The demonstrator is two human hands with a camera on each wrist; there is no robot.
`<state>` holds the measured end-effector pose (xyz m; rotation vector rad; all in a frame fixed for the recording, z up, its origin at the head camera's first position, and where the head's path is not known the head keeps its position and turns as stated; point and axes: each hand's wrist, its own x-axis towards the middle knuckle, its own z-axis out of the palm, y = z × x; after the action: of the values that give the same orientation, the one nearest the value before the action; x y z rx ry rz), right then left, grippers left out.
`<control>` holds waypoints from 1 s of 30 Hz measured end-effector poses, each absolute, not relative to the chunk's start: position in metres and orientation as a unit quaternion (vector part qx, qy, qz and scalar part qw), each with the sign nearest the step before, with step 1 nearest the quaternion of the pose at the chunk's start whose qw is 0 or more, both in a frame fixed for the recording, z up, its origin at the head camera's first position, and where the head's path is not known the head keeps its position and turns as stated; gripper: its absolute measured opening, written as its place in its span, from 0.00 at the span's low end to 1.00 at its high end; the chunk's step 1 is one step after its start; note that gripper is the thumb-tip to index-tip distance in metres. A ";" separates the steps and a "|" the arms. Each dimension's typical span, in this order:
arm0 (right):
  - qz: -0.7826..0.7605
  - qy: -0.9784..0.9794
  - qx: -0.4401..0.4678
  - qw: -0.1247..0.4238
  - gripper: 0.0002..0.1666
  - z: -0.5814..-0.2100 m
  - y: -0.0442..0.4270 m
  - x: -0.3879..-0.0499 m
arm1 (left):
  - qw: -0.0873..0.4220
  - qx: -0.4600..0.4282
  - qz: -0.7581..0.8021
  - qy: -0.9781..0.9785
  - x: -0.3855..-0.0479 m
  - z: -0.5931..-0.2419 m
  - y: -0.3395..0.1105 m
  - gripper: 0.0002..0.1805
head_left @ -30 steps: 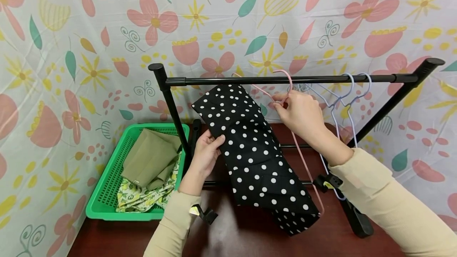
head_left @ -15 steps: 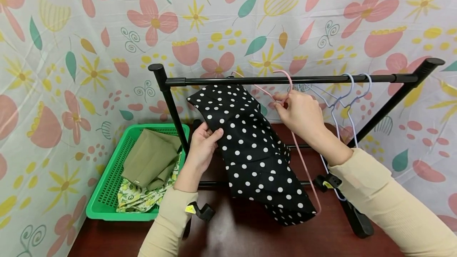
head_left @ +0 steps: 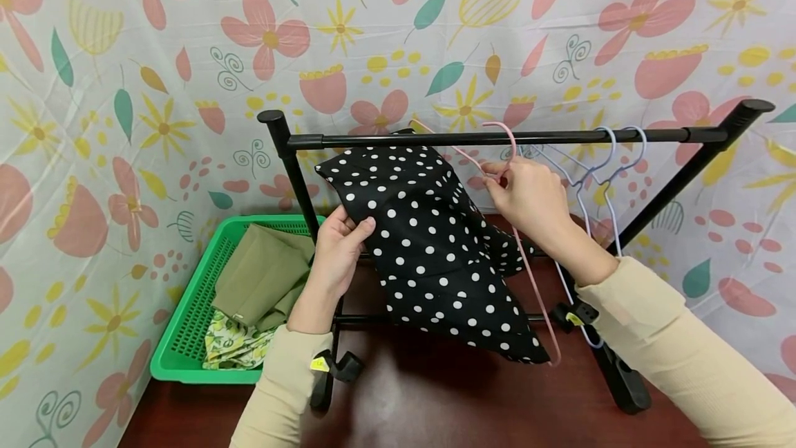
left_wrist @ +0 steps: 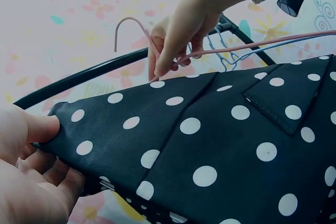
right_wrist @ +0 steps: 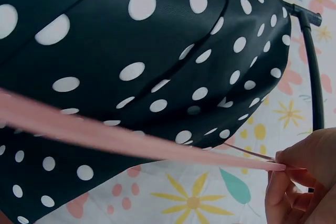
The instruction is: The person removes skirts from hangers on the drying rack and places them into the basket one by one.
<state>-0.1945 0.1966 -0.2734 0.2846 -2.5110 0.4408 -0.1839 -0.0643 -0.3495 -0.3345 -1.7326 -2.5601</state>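
A black garment with white polka dots (head_left: pixel 429 247) hangs at a slant in front of the rack. My left hand (head_left: pixel 336 247) pinches its left edge, thumb on the front and fingers behind, as the left wrist view also shows. A pink hanger (head_left: pixel 532 275) is in my right hand (head_left: pixel 531 202), which pinches it just under the hook. Part of the hanger is hidden behind the garment. In the left wrist view, the hanger hook (left_wrist: pixel 131 20) stands free above the right hand's fingers. A pointed flap (left_wrist: pixel 286 98) shows on the cloth there.
A black rack bar (head_left: pixel 373 141) crosses behind the hanger. Blue hangers (head_left: pixel 612 206) hang from its right part. At left, a green basket (head_left: pixel 168 337) holds an olive folded cloth (head_left: pixel 261 272) and a lemon-print cloth (head_left: pixel 233 344). A floral curtain (head_left: pixel 205 33) covers the back.
My left hand has moved left and slightly up, drawing the garment's left edge along. The garment's lower end has risen, and more cloth shows behind the hanger. The pink hanger has shifted slightly right.
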 end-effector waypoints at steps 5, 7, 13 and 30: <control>0.167 -0.940 0.104 0.280 0.11 -0.274 0.197 -0.195 | 0.027 -0.106 -0.824 -0.556 -0.182 -0.347 -0.069 0.12; 0.169 -0.939 0.103 0.282 0.11 -0.274 0.198 -0.195 | 0.032 -0.106 -0.824 -0.556 -0.180 -0.346 -0.071 0.11; 0.172 -0.937 0.099 0.288 0.09 -0.276 0.200 -0.196 | 0.048 -0.111 -0.812 -0.572 -0.179 -0.347 -0.076 0.11; 0.178 -0.934 0.095 0.294 0.12 -0.277 0.206 -0.197 | 0.078 -0.106 -0.777 -0.615 -0.172 -0.348 -0.093 0.14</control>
<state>-0.1971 0.2060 -0.2774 0.2526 -2.4879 0.4749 -0.1724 -0.0929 -0.3482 -0.3187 -1.8434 -2.3278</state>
